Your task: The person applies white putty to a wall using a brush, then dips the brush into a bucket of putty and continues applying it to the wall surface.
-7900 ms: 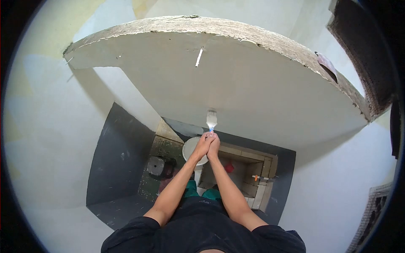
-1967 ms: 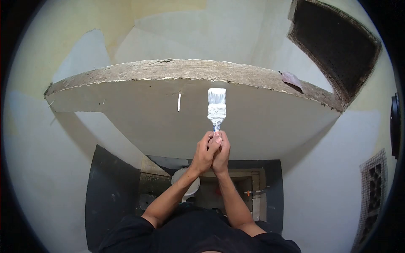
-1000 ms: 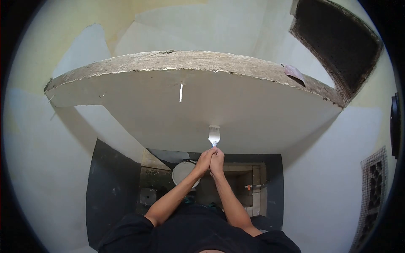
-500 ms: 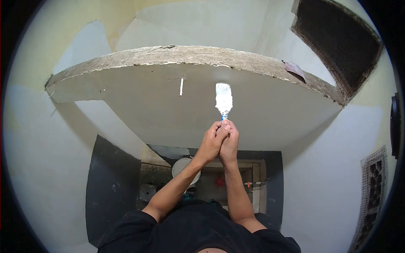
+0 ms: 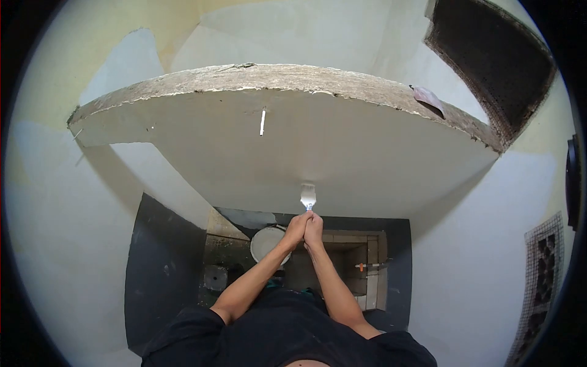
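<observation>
Head view, starting closest to you: your black shirt [image 5: 287, 333] fills the bottom edge, and both bare forearms run up from it and meet. Your left hand [image 5: 295, 229] and right hand [image 5: 315, 229] are pressed together, both wrapped around the handle of one paintbrush [image 5: 307, 197]. Only a sliver of blue handle shows above your knuckles. The white-loaded bristles point up and away from you and meet the pale underside of the concrete slab [image 5: 342, 153], near its close edge.

Behind your hands, down at floor level, a white bucket [image 5: 264, 243] sits just left of your wrists, beside a tiled basin [image 5: 370, 257] with a small orange-tipped tap [image 5: 362, 267] on its wall. Dark grey paint covers the lower walls [image 5: 162, 263] around them.

Farther along the slab, a short white stub [image 5: 262, 122] sticks out of its underside, well apart from the brush. The slab's rough, unpainted edge [image 5: 275, 76] runs across above that. Beyond it, a dark opening [image 5: 489, 55] sits at upper right, and a tiled vent block [image 5: 541, 269] is set in the right wall.
</observation>
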`<control>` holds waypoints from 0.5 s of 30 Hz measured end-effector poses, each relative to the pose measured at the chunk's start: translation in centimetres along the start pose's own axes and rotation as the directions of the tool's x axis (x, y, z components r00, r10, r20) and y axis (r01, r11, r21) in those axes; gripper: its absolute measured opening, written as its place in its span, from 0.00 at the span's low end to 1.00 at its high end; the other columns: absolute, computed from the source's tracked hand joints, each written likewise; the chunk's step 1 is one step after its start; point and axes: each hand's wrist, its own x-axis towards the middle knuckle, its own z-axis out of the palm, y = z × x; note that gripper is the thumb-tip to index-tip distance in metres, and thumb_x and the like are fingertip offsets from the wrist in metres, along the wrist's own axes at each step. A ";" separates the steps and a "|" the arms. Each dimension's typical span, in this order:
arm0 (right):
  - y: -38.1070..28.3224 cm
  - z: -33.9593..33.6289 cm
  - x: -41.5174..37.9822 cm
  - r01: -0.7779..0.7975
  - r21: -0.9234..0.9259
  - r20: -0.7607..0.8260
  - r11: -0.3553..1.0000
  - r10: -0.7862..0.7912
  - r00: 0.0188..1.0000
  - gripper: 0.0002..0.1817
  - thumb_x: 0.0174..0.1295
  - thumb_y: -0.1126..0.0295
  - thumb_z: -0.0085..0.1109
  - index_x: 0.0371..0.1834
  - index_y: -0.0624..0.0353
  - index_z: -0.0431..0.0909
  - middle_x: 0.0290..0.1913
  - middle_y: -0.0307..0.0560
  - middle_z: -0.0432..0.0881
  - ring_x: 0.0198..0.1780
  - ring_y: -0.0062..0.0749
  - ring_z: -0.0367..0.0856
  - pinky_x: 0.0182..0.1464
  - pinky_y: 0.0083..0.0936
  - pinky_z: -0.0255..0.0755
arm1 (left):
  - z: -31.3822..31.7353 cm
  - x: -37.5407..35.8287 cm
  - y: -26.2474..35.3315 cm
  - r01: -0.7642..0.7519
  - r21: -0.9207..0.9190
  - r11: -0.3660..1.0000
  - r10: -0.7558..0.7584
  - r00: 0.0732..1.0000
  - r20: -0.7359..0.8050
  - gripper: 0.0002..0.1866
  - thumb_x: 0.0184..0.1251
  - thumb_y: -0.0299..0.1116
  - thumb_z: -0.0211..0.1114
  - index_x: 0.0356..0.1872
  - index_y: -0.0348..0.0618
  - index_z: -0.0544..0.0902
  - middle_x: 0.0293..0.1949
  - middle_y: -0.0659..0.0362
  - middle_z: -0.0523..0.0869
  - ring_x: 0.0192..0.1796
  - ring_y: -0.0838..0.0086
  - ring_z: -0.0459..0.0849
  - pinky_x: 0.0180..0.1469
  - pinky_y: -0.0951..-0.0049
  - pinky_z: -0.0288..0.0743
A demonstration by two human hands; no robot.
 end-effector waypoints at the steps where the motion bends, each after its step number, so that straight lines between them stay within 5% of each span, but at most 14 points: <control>1: 0.6 -0.3 0.0 -0.032 -0.012 0.004 0.999 0.032 0.999 0.17 0.76 0.66 0.47 0.35 0.70 0.79 0.28 0.43 0.78 0.35 0.25 0.73 0.38 0.32 0.71 | 0.0 0.0 -0.2 0.020 -0.011 1.000 -0.020 1.000 0.005 0.26 0.78 0.50 0.52 0.46 0.32 0.84 0.42 0.56 0.86 0.47 0.75 0.79 0.53 0.72 0.71; 3: 1.2 -0.5 0.0 -0.043 -0.038 0.003 0.998 0.043 0.999 0.17 0.76 0.66 0.47 0.36 0.70 0.79 0.28 0.44 0.79 0.35 0.26 0.73 0.38 0.33 0.71 | 0.0 0.0 -0.6 0.061 -0.034 0.998 -0.061 0.998 0.016 0.27 0.78 0.50 0.52 0.47 0.32 0.85 0.43 0.56 0.87 0.48 0.75 0.79 0.53 0.73 0.71; 10: -6.7 0.2 0.7 0.256 -0.054 0.030 0.965 -0.255 0.967 0.16 0.76 0.66 0.47 0.37 0.68 0.78 0.30 0.42 0.79 0.35 0.25 0.74 0.39 0.30 0.71 | 0.6 0.9 4.9 -0.286 -0.017 0.958 0.287 0.956 0.060 0.22 0.80 0.47 0.50 0.42 0.36 0.82 0.38 0.62 0.82 0.44 0.79 0.76 0.50 0.75 0.71; 15: -11.9 -0.5 -2.2 0.401 -0.019 0.081 0.916 -0.398 0.914 0.13 0.78 0.66 0.47 0.38 0.63 0.76 0.31 0.35 0.75 0.34 0.19 0.70 0.37 0.22 0.68 | 1.5 -1.9 7.5 -0.377 -0.050 0.925 0.379 0.924 0.057 0.21 0.80 0.46 0.52 0.48 0.34 0.79 0.41 0.61 0.81 0.46 0.78 0.77 0.53 0.75 0.72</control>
